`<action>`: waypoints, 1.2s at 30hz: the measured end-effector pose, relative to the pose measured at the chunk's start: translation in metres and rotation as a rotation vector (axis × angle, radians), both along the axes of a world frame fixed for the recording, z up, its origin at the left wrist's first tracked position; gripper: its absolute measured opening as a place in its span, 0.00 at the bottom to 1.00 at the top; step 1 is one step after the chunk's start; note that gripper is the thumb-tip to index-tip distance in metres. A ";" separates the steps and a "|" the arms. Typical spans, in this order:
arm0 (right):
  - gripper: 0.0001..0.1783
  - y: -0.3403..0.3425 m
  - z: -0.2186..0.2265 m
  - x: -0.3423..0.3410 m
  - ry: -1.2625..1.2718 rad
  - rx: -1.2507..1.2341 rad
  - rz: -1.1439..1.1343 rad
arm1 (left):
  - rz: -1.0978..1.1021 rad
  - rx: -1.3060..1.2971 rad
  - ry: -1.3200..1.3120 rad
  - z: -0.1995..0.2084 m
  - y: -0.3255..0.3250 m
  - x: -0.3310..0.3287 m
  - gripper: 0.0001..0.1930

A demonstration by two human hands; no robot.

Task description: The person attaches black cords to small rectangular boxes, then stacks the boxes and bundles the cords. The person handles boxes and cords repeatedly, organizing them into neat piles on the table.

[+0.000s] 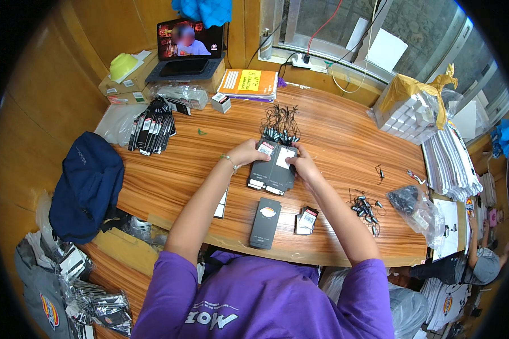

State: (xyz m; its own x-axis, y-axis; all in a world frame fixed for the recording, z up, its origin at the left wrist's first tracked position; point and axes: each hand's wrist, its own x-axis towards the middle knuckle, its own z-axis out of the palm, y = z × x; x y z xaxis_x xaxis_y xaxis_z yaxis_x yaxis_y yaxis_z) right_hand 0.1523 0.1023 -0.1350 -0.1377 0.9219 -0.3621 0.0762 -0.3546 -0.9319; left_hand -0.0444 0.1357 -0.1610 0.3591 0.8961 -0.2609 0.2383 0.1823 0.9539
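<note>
purple short-sleeved shirt (pixel 271 299), white lettering (pixel 212 320); thin bracelet (pixel 231 163), left wrist (pixel 235 160).

Bench (pixel 345 135): brown wood-grain top. Near front edge, dark grey tag (pixel 264 227); small label stack (pixel 306 221) to its right; black-corded pieces (pixel 367 210) farther right, then clear bag (pixel 427 217). Back right: bagged white boxes (pixel 404 120).

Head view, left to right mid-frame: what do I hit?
Navy backpack, bundle of black hang tags, left hand, dark-grey hang tags, right hand, loose black cords, clear plastic bag.
</note>
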 end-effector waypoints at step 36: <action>0.28 -0.009 -0.007 -0.002 0.357 -0.016 -0.114 | 0.119 -0.150 -0.304 0.018 -0.021 0.015 0.33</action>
State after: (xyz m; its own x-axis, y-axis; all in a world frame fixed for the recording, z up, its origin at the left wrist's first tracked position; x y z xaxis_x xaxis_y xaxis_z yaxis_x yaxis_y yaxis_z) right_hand 0.1502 0.0929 -0.1422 -0.1541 0.9332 -0.3247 -0.2931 -0.3570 -0.8869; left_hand -0.0298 0.1144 -0.1434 0.3364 0.8959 -0.2901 -0.0836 0.3352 0.9384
